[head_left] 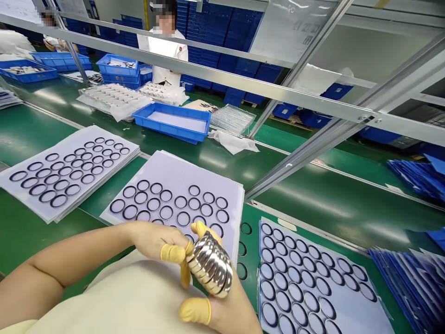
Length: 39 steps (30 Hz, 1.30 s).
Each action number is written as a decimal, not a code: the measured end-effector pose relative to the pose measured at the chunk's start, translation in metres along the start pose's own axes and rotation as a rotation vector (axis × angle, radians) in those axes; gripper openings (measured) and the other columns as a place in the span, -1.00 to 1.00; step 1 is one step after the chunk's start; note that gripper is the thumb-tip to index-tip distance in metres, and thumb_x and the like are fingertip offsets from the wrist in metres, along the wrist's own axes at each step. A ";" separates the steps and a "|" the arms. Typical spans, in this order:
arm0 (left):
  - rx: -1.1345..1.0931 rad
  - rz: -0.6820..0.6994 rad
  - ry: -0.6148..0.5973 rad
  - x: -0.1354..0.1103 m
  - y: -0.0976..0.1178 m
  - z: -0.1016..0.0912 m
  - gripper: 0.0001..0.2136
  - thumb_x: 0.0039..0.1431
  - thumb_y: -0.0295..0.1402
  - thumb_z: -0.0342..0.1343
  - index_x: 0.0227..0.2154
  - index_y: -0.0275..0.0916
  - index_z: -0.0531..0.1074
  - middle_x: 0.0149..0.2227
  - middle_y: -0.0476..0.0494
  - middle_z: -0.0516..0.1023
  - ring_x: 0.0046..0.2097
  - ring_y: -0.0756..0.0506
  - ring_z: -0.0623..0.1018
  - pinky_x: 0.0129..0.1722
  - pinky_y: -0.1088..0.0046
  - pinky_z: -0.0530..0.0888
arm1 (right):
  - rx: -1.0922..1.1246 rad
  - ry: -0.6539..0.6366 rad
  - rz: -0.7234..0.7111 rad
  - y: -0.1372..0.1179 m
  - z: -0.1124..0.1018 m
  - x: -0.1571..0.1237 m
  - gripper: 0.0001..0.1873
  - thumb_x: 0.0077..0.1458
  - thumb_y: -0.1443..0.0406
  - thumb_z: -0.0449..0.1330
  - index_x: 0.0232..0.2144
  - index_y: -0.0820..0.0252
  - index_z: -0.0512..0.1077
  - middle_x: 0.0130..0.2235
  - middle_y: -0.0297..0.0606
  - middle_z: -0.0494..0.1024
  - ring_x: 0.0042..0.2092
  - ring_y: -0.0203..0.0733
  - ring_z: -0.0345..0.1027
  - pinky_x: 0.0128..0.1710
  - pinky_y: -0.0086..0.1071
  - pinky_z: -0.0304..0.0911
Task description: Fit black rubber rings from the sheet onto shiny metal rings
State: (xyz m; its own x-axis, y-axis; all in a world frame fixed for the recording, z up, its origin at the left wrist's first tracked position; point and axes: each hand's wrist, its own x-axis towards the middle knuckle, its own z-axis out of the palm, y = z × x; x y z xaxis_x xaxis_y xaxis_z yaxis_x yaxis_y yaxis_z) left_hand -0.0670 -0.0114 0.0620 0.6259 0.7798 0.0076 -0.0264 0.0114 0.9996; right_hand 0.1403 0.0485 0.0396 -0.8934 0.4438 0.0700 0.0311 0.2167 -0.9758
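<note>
A row of shiny silver metal rings (212, 264), packed side by side, rests in my right hand (229, 304). Yellow finger cots cover its fingertips; its thumb is held away from the rings, and other fingers show behind them. Whether the rings are threaded over those fingers or only lie against them, I cannot tell. At the row's left end, my left hand (163, 243) closes its cotted thumb and fingers on the end ring. Just beyond both hands, a white sheet stack (194, 164) carries several dark-edged rings laid out in rows.
More rings lie on a left sheet stack (24, 197) and a right sheet (361, 311). A few sit on the green table (252, 211) between sheets. Metal frame bars (288, 162) cross ahead. Beyond are a blue tray (170, 123), blue folders (399, 283) and a co-worker (177, 41).
</note>
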 end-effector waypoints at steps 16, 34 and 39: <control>-0.409 0.013 0.501 0.003 -0.008 0.021 -0.79 -0.08 -0.22 0.34 -0.55 -0.29 0.56 -0.51 -0.05 0.47 -0.39 0.00 0.43 -0.28 0.49 0.44 | 0.328 -0.176 -0.137 0.005 0.008 0.016 -0.22 -0.08 -0.09 0.26 0.15 0.04 0.26 0.19 -0.08 0.31 0.23 0.14 0.12 0.18 0.02 0.08; -0.315 0.045 0.766 -0.009 -0.005 0.013 -0.82 -0.02 -0.27 0.30 -0.51 -0.31 0.57 -0.48 -0.07 0.45 -0.43 0.00 0.44 -0.39 0.48 0.41 | 0.896 0.271 0.108 0.010 0.008 0.019 -0.77 -0.08 0.07 0.33 -0.53 0.09 0.56 -0.64 -0.41 0.31 -0.63 -0.38 0.08 -0.65 -0.48 0.02; -0.544 0.130 0.902 -0.023 -0.007 0.002 -0.78 -0.22 -0.29 0.42 -0.60 -0.30 0.52 -0.56 -0.04 0.49 -0.50 0.04 0.42 -0.45 0.58 0.40 | 0.970 0.340 0.130 0.019 0.007 0.019 -0.76 -0.08 0.07 0.34 -0.53 0.10 0.55 -0.52 -0.37 0.39 -0.64 -0.40 0.16 -0.67 -0.48 0.03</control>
State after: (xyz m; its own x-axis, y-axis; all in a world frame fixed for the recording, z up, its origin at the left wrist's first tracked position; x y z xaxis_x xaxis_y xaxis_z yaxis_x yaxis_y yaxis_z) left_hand -0.0795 -0.0312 0.0552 -0.2109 0.9685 -0.1325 -0.5362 -0.0013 0.8441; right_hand 0.1213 0.0549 0.0208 -0.7307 0.6681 -0.1401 -0.3906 -0.5776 -0.7169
